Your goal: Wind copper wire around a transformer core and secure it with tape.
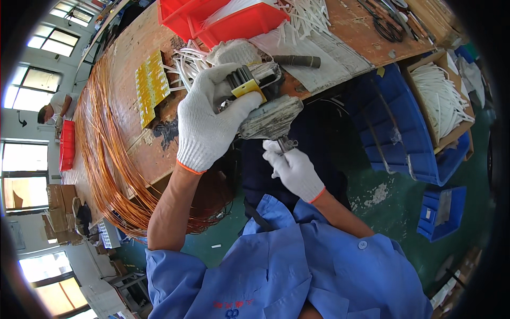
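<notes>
My left hand [210, 114], in a white knit glove, is closed around a small dark ribbed metal part with a yellow plate [246, 88] on its near side. The thumb presses on that plate. The part sits at the top of a worn grey bench vise [273, 118] at the table edge; its underside is hidden by the glove and the vise. Below the vise, my gloved right hand [297, 173] has its fingers curled at the vise handle [288, 144], which is mostly covered by them. Grey cloth-like wrapping [236, 53] lies just behind the part.
Copper wire [101, 122] hangs over the table's left side, near a yellow perforated sheet [151, 87]. Red bins [239, 24] and loose white strips [308, 18] lie behind. Scissors [387, 29] rest far right. A blue crate [393, 125] and a carton [443, 93] stand right; another person [56, 106] is far left.
</notes>
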`<state>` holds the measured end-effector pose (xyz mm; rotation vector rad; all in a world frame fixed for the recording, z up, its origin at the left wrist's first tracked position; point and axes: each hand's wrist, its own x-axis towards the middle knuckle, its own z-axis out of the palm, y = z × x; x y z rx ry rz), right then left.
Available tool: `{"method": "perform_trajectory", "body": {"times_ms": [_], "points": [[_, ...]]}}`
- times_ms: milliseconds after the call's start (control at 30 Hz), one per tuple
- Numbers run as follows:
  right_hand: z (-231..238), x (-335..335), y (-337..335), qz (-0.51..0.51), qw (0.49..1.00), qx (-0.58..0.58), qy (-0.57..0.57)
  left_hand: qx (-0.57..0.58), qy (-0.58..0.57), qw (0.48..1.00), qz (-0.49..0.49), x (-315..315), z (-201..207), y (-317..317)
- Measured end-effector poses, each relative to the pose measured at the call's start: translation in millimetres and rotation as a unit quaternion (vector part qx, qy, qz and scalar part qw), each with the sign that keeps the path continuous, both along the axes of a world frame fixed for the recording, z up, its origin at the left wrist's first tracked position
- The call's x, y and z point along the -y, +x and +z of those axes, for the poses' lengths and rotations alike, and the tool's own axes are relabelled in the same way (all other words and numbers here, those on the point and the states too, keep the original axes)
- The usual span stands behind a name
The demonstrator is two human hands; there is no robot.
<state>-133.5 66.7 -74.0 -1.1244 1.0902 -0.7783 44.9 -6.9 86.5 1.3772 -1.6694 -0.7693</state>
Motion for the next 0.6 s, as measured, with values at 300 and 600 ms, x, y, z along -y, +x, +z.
{"method": "perform_trajectory", "body": {"times_ms": [300,600], "points": [[52.8,-24.0,-23.5,-0.095,0.987,-0.037,-0.126,0.088,-0.111,0.99,-0.019,-1.7,0.9,17.5],[101.4,-21.9,-4.1,-0.117,0.928,-0.152,-0.321,0.077,-0.09,0.993,-0.021,-6.3,-11.8,20.0]]}}
